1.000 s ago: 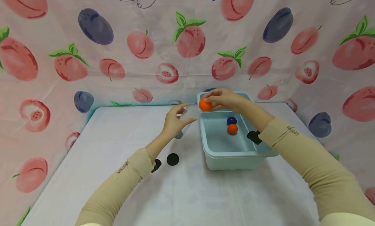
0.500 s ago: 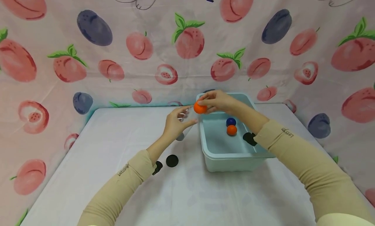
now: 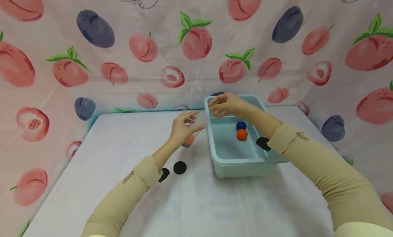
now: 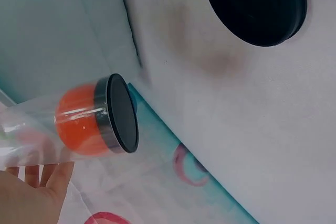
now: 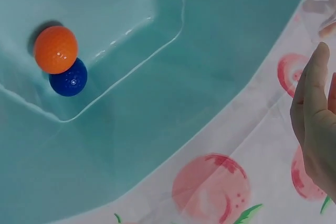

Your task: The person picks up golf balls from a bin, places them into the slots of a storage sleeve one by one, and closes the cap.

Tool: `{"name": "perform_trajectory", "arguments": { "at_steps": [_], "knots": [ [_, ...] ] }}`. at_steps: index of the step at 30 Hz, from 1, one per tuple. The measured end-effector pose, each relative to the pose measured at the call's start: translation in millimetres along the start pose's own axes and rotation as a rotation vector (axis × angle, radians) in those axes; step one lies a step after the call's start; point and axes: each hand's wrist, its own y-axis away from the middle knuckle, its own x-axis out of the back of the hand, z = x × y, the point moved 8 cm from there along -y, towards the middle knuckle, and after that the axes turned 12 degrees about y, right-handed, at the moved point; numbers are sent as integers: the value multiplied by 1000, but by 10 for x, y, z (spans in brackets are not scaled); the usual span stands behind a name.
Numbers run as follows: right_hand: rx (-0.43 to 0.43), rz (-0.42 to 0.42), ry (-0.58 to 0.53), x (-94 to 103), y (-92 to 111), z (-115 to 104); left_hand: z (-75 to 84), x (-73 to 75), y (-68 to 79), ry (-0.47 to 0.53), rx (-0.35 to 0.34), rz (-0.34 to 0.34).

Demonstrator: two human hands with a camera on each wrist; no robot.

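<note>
My left hand [image 3: 179, 131] grips a clear plastic canister [image 4: 31, 124] with a black base, tilted, to the left of the light-blue bin [image 3: 242, 161]. Inside it, an orange ball [image 4: 81, 121] lies against the base. My right hand [image 3: 227, 104] hovers over the bin's back left part, beside the canister's mouth, its fingers loosely bent and holding nothing. Down in the bin, an orange golf ball [image 5: 55, 50] and a dark blue golf ball [image 5: 69, 80] sit side by side.
On the white table, below the left hand, lies a round black lid [image 3: 179, 167]. A fruit-print cloth [image 3: 196, 73] hangs behind the table. A small black device [image 3: 263, 143] sits at the right sleeve's cuff, over the bin.
The orange ball has left my right hand and dropped through the canister's mouth to its base. My left hand keeps its grip on the canister in nearly the same spot.
</note>
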Motion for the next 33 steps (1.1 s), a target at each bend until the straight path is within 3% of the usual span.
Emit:
{"name": "perform_trajectory", "arguments": {
  "at_steps": [13,17,25,33],
  "knots": [
    [-66,-32,87,76,-38,293,-5,163,3,53,70,62],
    [-105,-77,104,92,-57,402,-12,156,1,52,88,55],
    [-177,-207,304,80,-132,603,-42,184,44,83,102,57],
    [-307,-185,484,95,-206,817,-79,289,78,84,102,82]
  ]
}}
